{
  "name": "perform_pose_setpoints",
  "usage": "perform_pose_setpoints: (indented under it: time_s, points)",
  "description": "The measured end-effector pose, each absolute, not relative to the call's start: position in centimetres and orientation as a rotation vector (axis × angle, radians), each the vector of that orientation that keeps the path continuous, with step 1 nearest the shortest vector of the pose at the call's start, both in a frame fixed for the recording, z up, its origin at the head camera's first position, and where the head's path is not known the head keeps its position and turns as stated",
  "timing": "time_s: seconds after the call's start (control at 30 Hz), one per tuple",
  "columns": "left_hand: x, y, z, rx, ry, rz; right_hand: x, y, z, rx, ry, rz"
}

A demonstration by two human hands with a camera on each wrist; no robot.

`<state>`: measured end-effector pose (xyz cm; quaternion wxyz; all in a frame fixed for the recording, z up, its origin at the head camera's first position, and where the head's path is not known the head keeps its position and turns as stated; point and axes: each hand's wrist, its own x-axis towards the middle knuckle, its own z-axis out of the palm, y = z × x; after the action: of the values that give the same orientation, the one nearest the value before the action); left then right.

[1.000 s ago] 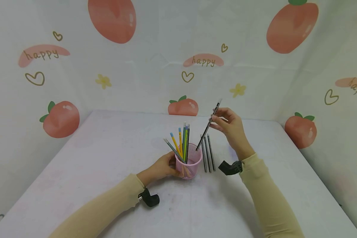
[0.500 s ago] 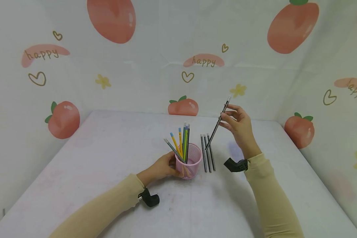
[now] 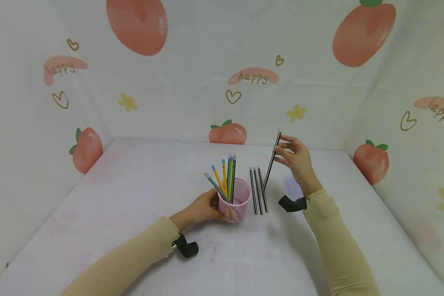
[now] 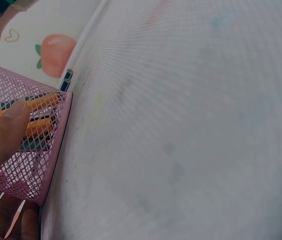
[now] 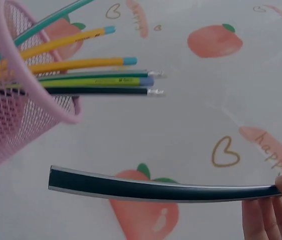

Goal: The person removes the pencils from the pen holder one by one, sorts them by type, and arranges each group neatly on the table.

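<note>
My left hand (image 3: pixel 200 209) grips a pink mesh pencil cup (image 3: pixel 240 211) from its left side, with the thumb across the front in the left wrist view. Yellow, green, teal and dark pencils (image 5: pixel 75 40) lean inside it, most with their eraser ends up. To the right of the cup, my right hand (image 3: pixel 299 159) pinches a black-and-silver striped pencil (image 3: pixel 271 164) near its upper end. That pencil slants, eraser end up, its flat lower end overlapping the rightmost of three similar dark pencils (image 3: pixel 255 197) in the head view; whether they touch, I cannot tell.
The three loose pencils lie side by side on the white-covered table (image 3: pixel 151 172), close to the cup's right side. Behind the table hangs a white backdrop (image 3: pixel 192 90) with printed fruit, hearts and flowers. A black wrist camera (image 3: pixel 292 204) sits on each sleeve.
My right hand has carried the striped pencil from above the cup's right rim rightward over the loose pencils, then slightly down. My left hand and the cup have stayed put.
</note>
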<state>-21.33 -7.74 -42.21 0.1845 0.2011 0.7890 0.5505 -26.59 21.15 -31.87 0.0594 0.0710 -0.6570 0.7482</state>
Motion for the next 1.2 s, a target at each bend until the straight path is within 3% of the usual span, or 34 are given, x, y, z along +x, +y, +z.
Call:
perform_pose_setpoints:
  time_s: [1.2]
  points:
    - [-22.0, -7.7, -43.1, 0.588, 2.231, 1.559, -29.8, 22.5, -39.6, -0.033, -2.66, 1.891]
